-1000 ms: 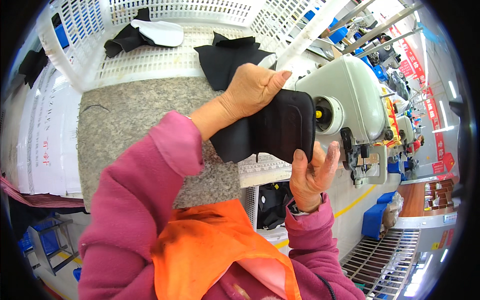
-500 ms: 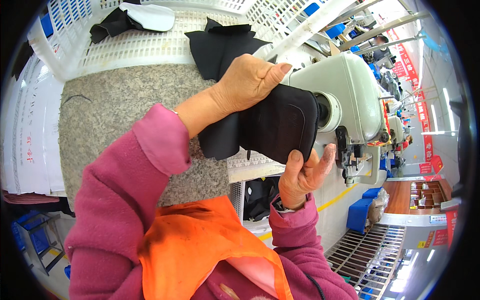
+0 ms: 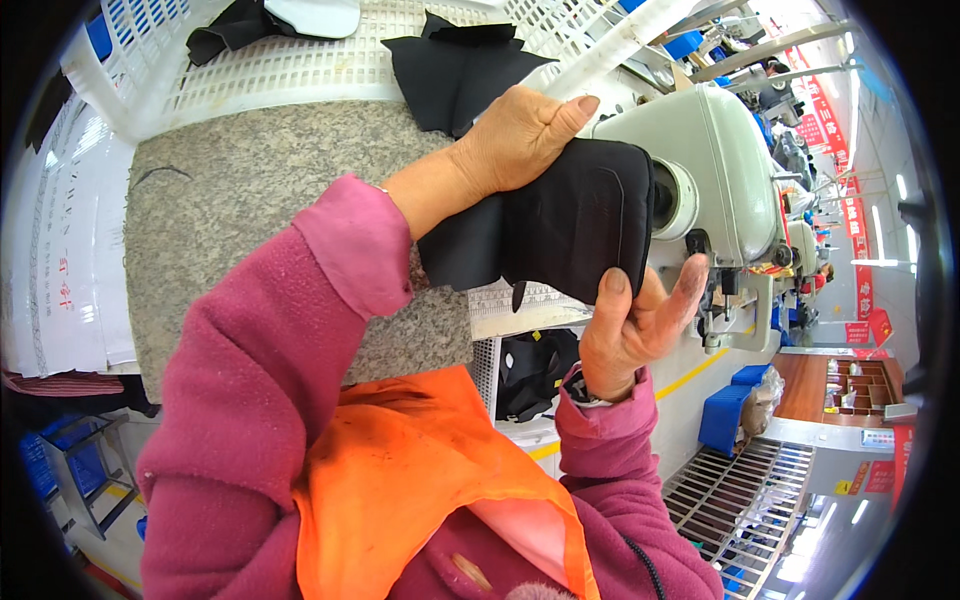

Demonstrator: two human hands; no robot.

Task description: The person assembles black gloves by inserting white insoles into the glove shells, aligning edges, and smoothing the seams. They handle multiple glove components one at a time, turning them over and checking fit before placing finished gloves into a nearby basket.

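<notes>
A black padded fabric piece (image 3: 583, 215) with a curved stitched line near one end is stretched between my two hands, in front of the sewing machine's arm. My left hand (image 3: 525, 138) is closed over its upper edge; the thumb points right and most of the fingers are hidden. At the lower right corner, my right hand (image 3: 635, 325) pinches the piece with the thumb on top, the other fingers partly behind it. A softer black flap (image 3: 462, 245) hangs from the piece's left side over the worktop. The pale green sewing machine (image 3: 705, 165) stands right behind the piece.
A grey speckled board (image 3: 240, 230) covers the worktop on the left. Beyond it, a white plastic basket (image 3: 250, 75) holds black cut pieces (image 3: 460, 80) and a white one. Blue bins (image 3: 725, 415) and a metal rack (image 3: 740, 500) stand at the lower right.
The whole view has shifted slightly, so worktop and machine sit a little higher and further right. Both hands keep hold of the black piece, which stays by the machine.
</notes>
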